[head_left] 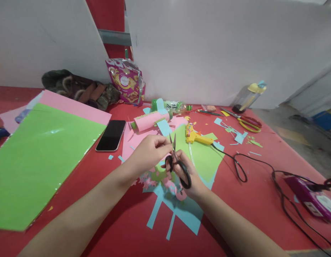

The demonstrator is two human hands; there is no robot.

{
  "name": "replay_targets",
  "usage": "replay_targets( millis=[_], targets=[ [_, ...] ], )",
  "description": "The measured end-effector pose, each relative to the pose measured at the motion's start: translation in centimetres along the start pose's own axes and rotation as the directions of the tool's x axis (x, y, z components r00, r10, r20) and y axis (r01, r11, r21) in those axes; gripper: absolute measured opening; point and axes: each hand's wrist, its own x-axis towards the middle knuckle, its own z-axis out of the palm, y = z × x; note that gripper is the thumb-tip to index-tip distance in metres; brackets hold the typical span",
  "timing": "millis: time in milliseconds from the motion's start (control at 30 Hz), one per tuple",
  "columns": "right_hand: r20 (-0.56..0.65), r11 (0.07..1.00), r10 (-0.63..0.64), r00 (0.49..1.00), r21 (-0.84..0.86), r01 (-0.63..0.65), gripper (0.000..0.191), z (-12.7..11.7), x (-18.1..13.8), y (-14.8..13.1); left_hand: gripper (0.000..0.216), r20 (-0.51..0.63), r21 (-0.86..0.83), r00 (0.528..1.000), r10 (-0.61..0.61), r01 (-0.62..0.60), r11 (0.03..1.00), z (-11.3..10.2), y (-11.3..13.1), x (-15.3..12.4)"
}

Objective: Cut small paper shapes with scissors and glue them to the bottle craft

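My right hand (188, 175) grips a pair of scissors (184, 174) by the black handles, its blades apart and pointing up. Close beside the blades, my left hand (151, 150) has thumb and fingers pinched together; whatever sits between the fingertips is too small to make out. Beneath both hands lie pink, green and blue paper sheets, with small pink cut-outs (149, 181) heaped on them. A blue paper sheet (188, 214) with cut strips spreads toward me. Just beyond my hands is a pink paper-wrapped bottle (149, 120) lying on its side.
A yellow glue gun (199, 137) trails a black cord to a purple power strip (312, 200). Left are a phone (111, 135) and green sheets (44, 157). Farther back lie a green bottle (173, 106), a snack bag (125, 82), red-and-yellow-handled scissors (249, 123) and a clear cup (249, 98).
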Motion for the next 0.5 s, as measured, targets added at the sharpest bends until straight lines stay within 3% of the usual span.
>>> replay_targets(
  millis=[500],
  targets=[
    [-0.034, 1.0, 0.009, 0.999, -0.007, -0.009, 0.04, 0.28, -0.05, -0.11, 0.016, -0.006, 0.011, 1.0, 0.004, -0.004, 1.0, -0.18, -0.62, 0.31]
  ],
)
